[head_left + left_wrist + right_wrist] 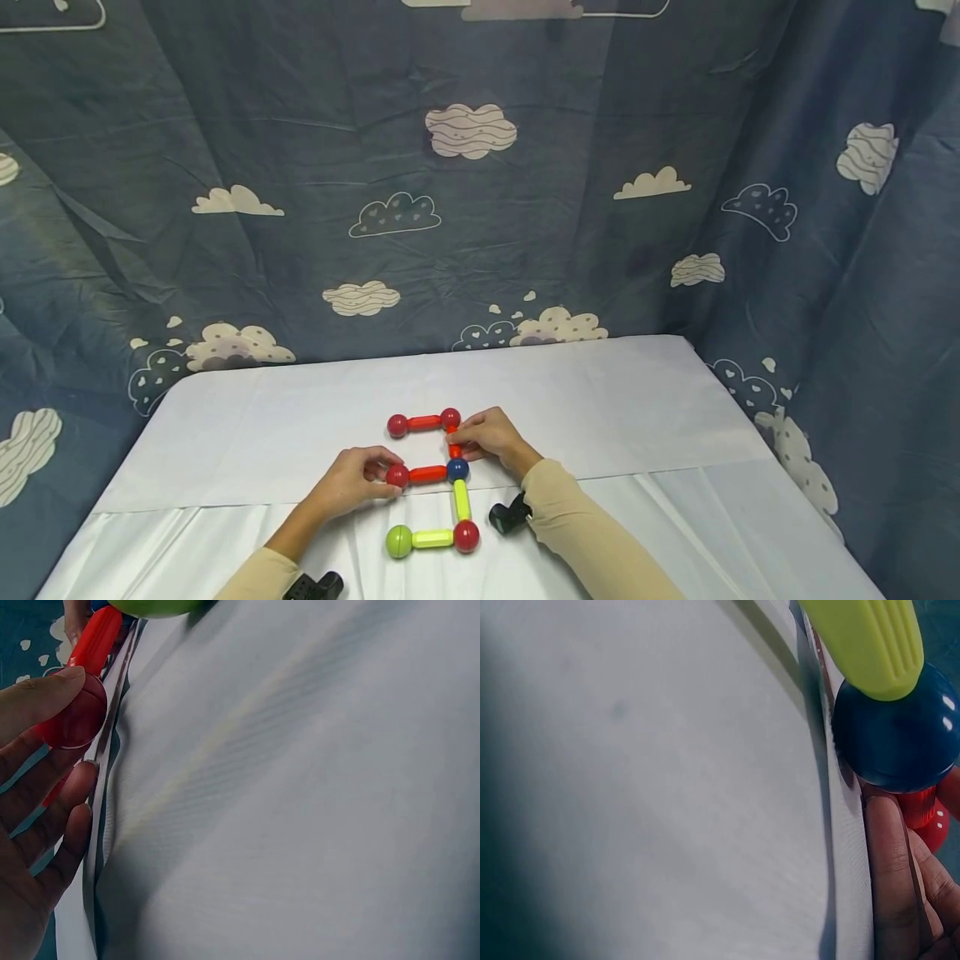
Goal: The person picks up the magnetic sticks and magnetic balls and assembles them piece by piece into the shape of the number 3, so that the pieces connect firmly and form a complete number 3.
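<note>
A joined figure of coloured balls and rods lies on the white-covered table. My left hand (354, 482) pinches the red ball (79, 716) at the left end of its middle row, thumb on top. From that ball a red rod (428, 475) runs to a blue ball (457, 470). My right hand (491, 437) holds the upright red rod (454, 451) between the blue ball and the upper right red ball (451, 418). A red rod (425, 422) links this one to another red ball (397, 426). Below the blue ball, a yellow-green rod (461, 500) leads to the bottom row.
A red ball (466, 537), a yellow-green rod (432, 539) and a green ball (399, 542) form the bottom row. White cloth (600, 400) with a seam covers the table. Dark blue curtains (525, 208) with clouds hang behind and at the sides.
</note>
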Motion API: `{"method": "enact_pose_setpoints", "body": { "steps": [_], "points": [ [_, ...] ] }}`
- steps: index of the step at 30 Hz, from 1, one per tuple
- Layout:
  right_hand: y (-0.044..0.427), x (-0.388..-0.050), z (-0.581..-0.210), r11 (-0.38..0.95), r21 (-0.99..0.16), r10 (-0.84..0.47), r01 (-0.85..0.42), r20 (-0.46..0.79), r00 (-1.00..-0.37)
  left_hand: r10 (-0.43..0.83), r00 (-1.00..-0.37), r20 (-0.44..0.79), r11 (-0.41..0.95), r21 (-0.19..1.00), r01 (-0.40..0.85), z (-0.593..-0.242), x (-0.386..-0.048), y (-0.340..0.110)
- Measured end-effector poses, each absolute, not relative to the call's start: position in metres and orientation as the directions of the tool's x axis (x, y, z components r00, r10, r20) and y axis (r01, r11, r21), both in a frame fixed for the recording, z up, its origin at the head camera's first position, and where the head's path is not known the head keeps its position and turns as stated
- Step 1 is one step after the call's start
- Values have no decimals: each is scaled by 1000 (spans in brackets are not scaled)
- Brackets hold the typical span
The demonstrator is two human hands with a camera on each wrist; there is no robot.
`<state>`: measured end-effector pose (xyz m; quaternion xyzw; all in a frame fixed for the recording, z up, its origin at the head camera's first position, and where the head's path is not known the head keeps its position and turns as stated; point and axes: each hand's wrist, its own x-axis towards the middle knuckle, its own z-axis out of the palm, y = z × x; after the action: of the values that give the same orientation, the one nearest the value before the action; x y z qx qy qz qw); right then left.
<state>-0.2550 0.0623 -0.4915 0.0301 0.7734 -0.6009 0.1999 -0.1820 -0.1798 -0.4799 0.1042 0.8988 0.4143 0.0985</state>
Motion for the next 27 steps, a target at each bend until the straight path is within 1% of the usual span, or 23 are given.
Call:
{"method": "enact_pose_setpoints", "body": {
  "steps": [8, 22, 27],
  "points": [
    [61, -254, -493, 293, -913, -188, 283, -345, -920, 297, -948, -112, 609, 787, 98, -483, -181, -182],
    [62, -254, -494, 278, -913, -170, 299, -353, -920, 301, -935, -186, 531, 847, 2, -487, -186, -184],
    [61, -254, -495, 271, -915, -166, 300, -352, -921, 310, -933, -185, 518, 855, 3, -490, -188, -186]
  ]
}}
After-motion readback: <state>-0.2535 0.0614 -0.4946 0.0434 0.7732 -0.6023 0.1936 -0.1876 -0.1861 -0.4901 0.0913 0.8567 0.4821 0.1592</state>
